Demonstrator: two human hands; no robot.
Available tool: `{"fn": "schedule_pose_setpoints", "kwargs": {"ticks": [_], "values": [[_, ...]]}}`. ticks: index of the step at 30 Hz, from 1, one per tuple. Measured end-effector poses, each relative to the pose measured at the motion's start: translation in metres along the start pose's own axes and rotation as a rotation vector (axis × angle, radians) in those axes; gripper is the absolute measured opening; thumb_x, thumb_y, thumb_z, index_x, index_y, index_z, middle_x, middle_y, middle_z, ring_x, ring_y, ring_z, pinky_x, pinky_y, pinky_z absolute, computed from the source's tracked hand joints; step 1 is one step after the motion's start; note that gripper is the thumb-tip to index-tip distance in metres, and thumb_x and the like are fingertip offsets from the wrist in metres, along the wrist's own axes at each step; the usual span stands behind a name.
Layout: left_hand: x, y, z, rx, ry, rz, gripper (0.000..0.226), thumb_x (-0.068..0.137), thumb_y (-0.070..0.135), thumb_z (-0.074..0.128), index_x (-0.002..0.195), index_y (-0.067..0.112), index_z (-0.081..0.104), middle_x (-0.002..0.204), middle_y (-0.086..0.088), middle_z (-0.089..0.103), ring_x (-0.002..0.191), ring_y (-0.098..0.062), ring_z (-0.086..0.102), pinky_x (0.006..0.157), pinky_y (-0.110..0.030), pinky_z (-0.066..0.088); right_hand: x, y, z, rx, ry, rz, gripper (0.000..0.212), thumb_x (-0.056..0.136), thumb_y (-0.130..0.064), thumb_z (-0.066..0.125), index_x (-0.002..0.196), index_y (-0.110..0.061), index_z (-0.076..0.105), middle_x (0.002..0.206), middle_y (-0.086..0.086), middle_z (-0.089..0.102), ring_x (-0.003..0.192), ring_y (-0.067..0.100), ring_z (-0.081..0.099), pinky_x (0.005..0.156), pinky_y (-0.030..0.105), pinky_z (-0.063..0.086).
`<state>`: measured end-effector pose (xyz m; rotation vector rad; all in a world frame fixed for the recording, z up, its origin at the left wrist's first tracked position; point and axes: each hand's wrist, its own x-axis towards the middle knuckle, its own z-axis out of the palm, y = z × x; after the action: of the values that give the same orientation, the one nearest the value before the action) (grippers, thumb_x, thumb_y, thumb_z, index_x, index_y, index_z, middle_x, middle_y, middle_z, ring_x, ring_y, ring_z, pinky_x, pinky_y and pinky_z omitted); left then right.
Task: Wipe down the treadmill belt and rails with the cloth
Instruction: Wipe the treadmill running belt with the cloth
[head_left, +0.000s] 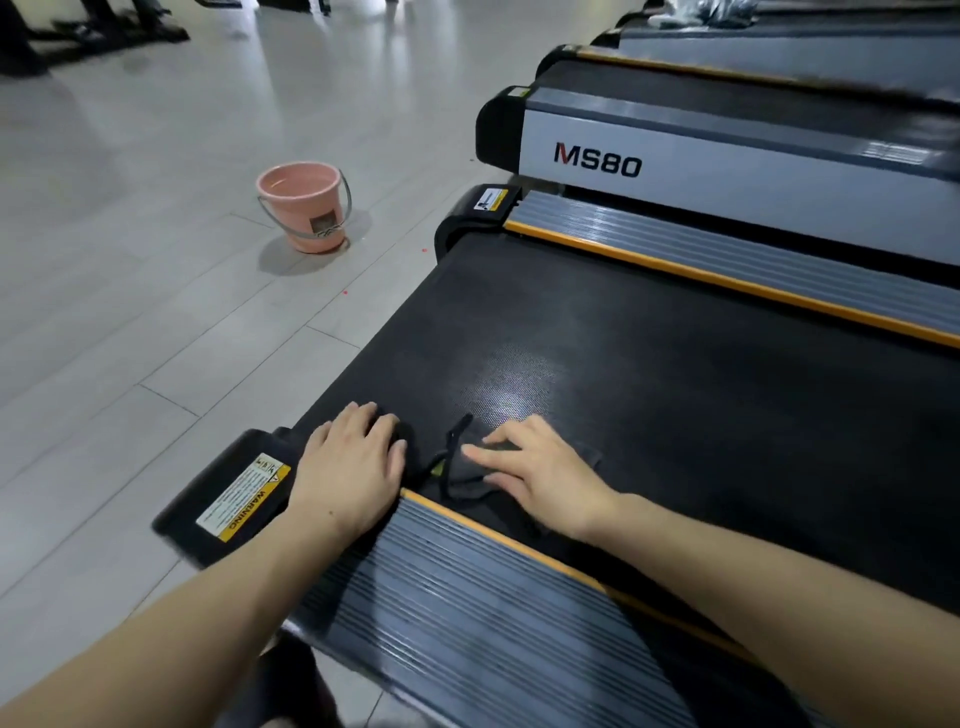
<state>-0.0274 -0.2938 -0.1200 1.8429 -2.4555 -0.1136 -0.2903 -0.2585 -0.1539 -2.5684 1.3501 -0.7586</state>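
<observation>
A dark cloth (470, 470) lies crumpled on the black treadmill belt (649, 374) at its rear end, just beside the near ribbed rail (467, 597), with the right hand (540, 473) lying flat on it, fingers straight and spread, and the left hand (348, 462) just to its left. The left hand rests palm down with relaxed fingers where belt, rail and the black end cap (234, 488) (it bears a yellow warning label) meet. The cloth is nearly the belt's colour, so its edges are hard to make out, and part of it is hidden under the right palm; a pink bucket (304, 205) stands on the floor well apart.
</observation>
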Motion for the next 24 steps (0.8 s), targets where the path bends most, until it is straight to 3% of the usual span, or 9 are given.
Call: {"fn": "schedule_pose_setpoints", "kwargs": {"ticks": [3,4,7,8,10,13,15,20,24], "values": [[-0.01,0.002,0.0,0.002,0.006,-0.008,0.044,0.104,0.042,0.033,0.138,0.025,0.054,0.15,0.0,0.047,0.147,-0.022,0.032,0.116,-0.041,0.03,0.015,0.034,-0.006,-0.085,-0.031,-0.03,0.034,0.096,-0.038,0.054,0.128,-0.032,0.064,0.113,-0.003,0.062,0.091,0.024,0.05,0.084,0.033,0.047],[-0.011,0.001,-0.002,0.004,0.007,-0.014,0.044,0.104,0.042,0.032,0.139,0.025,0.054,0.15,0.0,0.047,0.147,-0.021,0.032,0.117,-0.041,0.029,0.025,0.048,-0.007,-0.108,0.033,0.064,0.032,0.095,-0.035,0.056,0.125,-0.031,0.067,0.111,-0.002,0.064,0.09,0.026,0.05,0.085,0.037,0.049],[-0.018,-0.002,-0.005,0.018,0.022,-0.027,0.045,0.104,0.043,0.03,0.138,0.025,0.054,0.148,0.001,0.048,0.144,-0.019,0.033,0.115,-0.04,0.031,0.047,0.063,-0.005,-0.108,0.235,0.58,0.029,0.094,-0.026,0.064,0.121,-0.033,0.069,0.107,-0.004,0.061,0.091,0.019,0.04,0.086,0.043,0.049],[-0.02,-0.003,-0.005,0.017,0.023,-0.027,0.045,0.104,0.043,0.03,0.137,0.025,0.054,0.148,0.001,0.048,0.144,-0.02,0.033,0.115,-0.041,0.031,0.049,0.056,-0.001,-0.11,0.262,0.647,0.029,0.093,-0.025,0.066,0.12,-0.034,0.07,0.105,-0.006,0.06,0.09,0.017,0.037,0.085,0.042,0.049],[-0.021,-0.006,-0.005,0.018,0.006,-0.029,0.046,0.104,0.044,0.029,0.138,0.026,0.053,0.151,0.0,0.046,0.147,-0.021,0.03,0.118,-0.043,0.028,0.041,0.032,0.005,-0.1,0.26,0.53,0.03,0.089,-0.023,0.07,0.118,-0.031,0.071,0.101,-0.005,0.061,0.088,0.02,0.042,0.081,0.042,0.05],[-0.02,-0.012,-0.009,0.048,0.003,-0.055,0.045,0.105,0.045,0.026,0.138,0.029,0.052,0.155,0.001,0.041,0.15,-0.022,0.025,0.12,-0.047,0.022,0.004,-0.006,0.001,0.024,0.04,0.102,0.034,0.092,-0.027,0.068,0.126,-0.031,0.067,0.107,-0.004,0.061,0.091,0.021,0.048,0.086,0.033,0.046],[-0.018,-0.017,-0.013,0.054,0.034,-0.089,0.045,0.104,0.047,0.026,0.135,0.03,0.054,0.153,0.002,0.043,0.147,-0.02,0.027,0.118,-0.049,0.022,-0.012,-0.013,-0.003,0.056,-0.058,-0.045,0.036,0.096,-0.029,0.062,0.132,-0.031,0.062,0.115,-0.005,0.059,0.098,0.019,0.048,0.089,0.029,0.043],[-0.013,-0.032,-0.018,0.042,0.081,-0.143,0.041,0.101,0.047,0.031,0.123,0.026,0.059,0.136,0.002,0.052,0.131,-0.02,0.041,0.108,-0.048,0.033,0.02,-0.002,0.016,-0.036,0.042,-0.064,0.033,0.098,-0.034,0.052,0.128,-0.028,0.066,0.112,-0.001,0.061,0.092,0.024,0.05,0.084,0.035,0.048],[-0.004,-0.045,-0.024,0.036,0.053,-0.151,0.041,0.101,0.048,0.033,0.125,0.024,0.056,0.138,-0.002,0.051,0.132,-0.023,0.043,0.106,-0.048,0.037,0.092,0.016,0.049,-0.096,0.123,0.082,0.029,0.095,-0.031,0.06,0.121,-0.026,0.071,0.106,-0.001,0.064,0.088,0.025,0.048,0.079,0.04,0.051]]}}
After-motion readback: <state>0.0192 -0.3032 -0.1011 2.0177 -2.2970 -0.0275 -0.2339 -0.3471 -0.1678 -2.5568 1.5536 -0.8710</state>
